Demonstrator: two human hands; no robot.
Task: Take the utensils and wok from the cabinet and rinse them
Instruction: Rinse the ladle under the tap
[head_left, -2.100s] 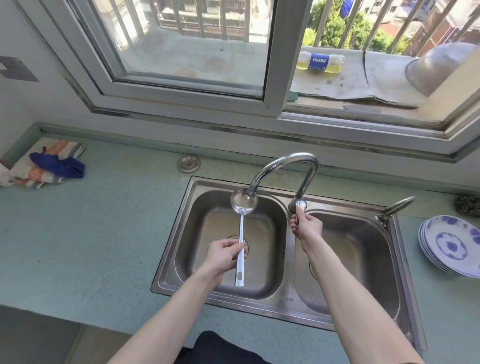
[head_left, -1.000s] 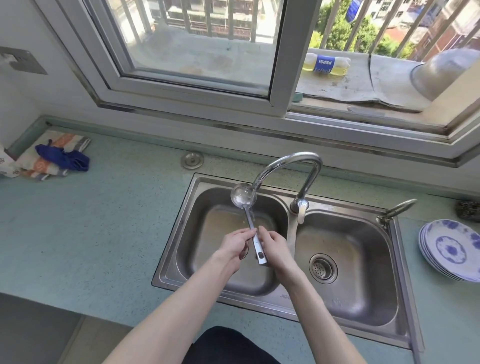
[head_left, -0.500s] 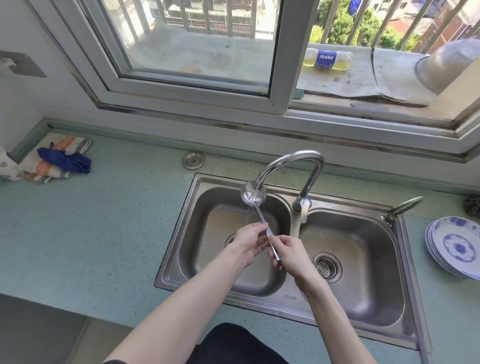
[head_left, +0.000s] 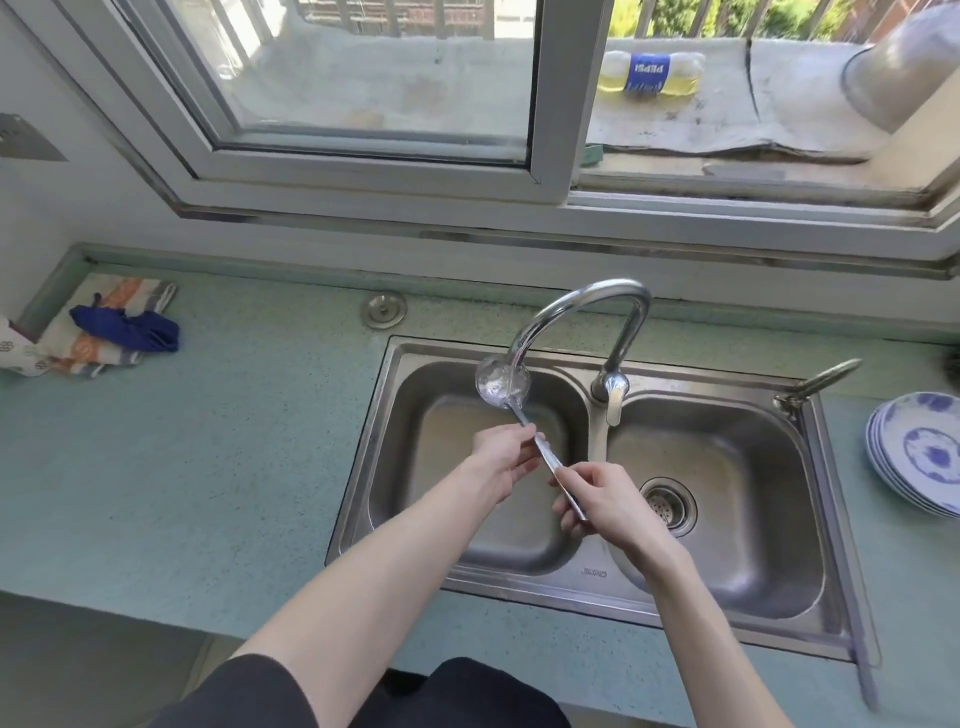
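Steel catches our eye first: the ladle (head_left: 503, 387) sits with its bowl right under the faucet (head_left: 582, 312) spout, over the left basin of the double sink (head_left: 587, 571). Our left hand (head_left: 501, 457) pinches the upper handle, and our right hand (head_left: 597, 499) is wrapped around the lower end, near the divider between basins. Green countertop (head_left: 234, 441) lies bare to our left as far as the folded cloths (head_left: 104, 332); stacked plates (head_left: 919, 457) sit beside the sink's right rim.
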